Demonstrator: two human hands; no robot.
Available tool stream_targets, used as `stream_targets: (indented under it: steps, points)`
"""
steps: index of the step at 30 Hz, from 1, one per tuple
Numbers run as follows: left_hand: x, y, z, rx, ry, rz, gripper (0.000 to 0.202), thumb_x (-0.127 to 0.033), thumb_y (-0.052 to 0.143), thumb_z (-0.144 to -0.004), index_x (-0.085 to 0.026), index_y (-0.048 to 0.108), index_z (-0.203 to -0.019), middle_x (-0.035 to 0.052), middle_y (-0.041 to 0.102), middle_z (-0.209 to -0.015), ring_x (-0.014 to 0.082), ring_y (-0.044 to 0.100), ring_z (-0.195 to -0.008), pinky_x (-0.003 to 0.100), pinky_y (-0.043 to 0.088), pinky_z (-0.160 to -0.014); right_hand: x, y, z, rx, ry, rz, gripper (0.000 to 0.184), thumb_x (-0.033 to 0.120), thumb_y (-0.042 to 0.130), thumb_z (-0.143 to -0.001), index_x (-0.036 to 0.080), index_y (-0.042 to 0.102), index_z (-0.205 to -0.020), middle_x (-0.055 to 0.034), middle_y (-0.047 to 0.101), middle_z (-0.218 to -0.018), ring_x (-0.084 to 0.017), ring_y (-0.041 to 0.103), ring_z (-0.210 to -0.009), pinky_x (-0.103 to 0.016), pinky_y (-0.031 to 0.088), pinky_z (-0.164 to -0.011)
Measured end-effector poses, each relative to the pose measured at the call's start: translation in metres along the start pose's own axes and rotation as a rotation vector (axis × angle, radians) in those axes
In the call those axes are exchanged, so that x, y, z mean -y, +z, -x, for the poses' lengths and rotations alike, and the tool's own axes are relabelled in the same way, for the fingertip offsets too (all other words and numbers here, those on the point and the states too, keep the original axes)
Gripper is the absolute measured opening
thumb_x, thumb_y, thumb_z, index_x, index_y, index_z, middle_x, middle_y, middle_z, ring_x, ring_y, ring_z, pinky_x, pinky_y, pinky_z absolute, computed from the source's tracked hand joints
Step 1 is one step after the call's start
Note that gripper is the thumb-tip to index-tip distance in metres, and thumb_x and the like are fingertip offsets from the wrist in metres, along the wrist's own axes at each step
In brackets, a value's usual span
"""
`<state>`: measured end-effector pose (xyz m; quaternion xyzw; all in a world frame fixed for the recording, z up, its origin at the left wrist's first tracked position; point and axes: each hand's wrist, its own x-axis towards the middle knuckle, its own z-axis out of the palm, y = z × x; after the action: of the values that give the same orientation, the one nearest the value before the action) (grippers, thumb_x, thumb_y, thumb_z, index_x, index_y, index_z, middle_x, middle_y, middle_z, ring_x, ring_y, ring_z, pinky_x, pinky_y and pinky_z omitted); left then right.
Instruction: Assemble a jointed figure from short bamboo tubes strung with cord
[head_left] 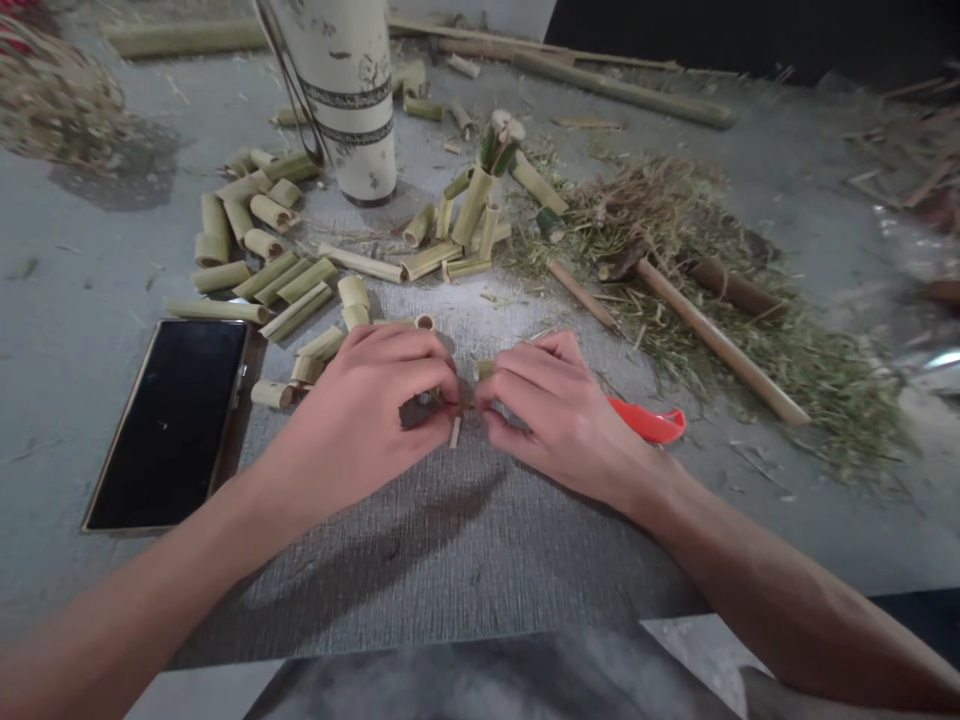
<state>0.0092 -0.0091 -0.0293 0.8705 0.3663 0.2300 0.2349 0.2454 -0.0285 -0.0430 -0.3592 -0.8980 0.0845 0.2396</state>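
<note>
bamboo pieces (262, 270) ahead, phone (172, 420) left, mat (450, 560) open

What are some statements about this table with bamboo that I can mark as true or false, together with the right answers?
1. The left hand and the right hand pinch a thin bamboo sliver between them. True.
2. The dark phone lies to the right of the right hand. False: it lies to the left of the left hand.
3. A red object shows from behind the right hand. True.
4. The patterned cylinder lies on its side. False: it stands upright.
5. Cut bamboo pieces lie on the table left of the patterned cylinder. True.
</note>
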Motion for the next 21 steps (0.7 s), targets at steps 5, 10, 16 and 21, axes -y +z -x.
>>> stream_targets:
  steps: [5, 10, 16, 21]
  points:
    - [0.002, -0.003, 0.001, -0.005, -0.035, 0.058, 0.012, -0.013, 0.065, -0.093, -0.024, 0.067, -0.087, 0.0019, 0.078, -0.101, 0.0264, 0.071, -0.106, 0.049, 0.051, -0.101, -0.001, -0.001, 0.001, 0.029, 0.024, 0.004, 0.019, 0.006, 0.058, -0.100, 0.022, 0.058, -0.090, 0.0016, 0.063, -0.083, -0.016, 0.057, -0.080, -0.036, 0.035, -0.087]
    - [0.000, -0.006, 0.002, 0.049, -0.026, 0.057, 0.015, -0.010, 0.060, -0.090, -0.024, 0.062, -0.085, 0.0015, 0.076, -0.100, 0.0257, 0.069, -0.106, 0.050, 0.047, -0.105, -0.001, 0.000, 0.001, 0.021, 0.027, -0.002, 0.018, 0.005, 0.057, -0.098, 0.021, 0.058, -0.090, 0.0017, 0.062, -0.083, -0.016, 0.056, -0.080, -0.035, 0.035, -0.087]
    - [-0.001, -0.011, 0.001, 0.169, 0.075, 0.037, 0.016, -0.009, 0.060, -0.093, -0.024, 0.064, -0.090, -0.0014, 0.072, -0.097, 0.0199, 0.065, -0.093, 0.049, 0.040, -0.111, -0.001, 0.000, 0.003, 0.029, 0.072, -0.053, 0.019, 0.004, 0.055, -0.092, 0.023, 0.056, -0.092, 0.0022, 0.063, -0.084, -0.017, 0.057, -0.081, -0.037, 0.034, -0.089]
    - [0.007, -0.013, 0.000, 0.106, 0.052, -0.030, 0.017, -0.009, 0.058, -0.093, -0.025, 0.063, -0.098, -0.0003, 0.076, -0.099, 0.0226, 0.071, -0.100, 0.046, 0.043, -0.104, 0.002, 0.000, 0.004, -0.026, 0.099, -0.074, 0.013, 0.010, 0.058, -0.094, 0.022, 0.056, -0.096, 0.0013, 0.067, -0.087, -0.017, 0.059, -0.080, -0.039, 0.034, -0.090]
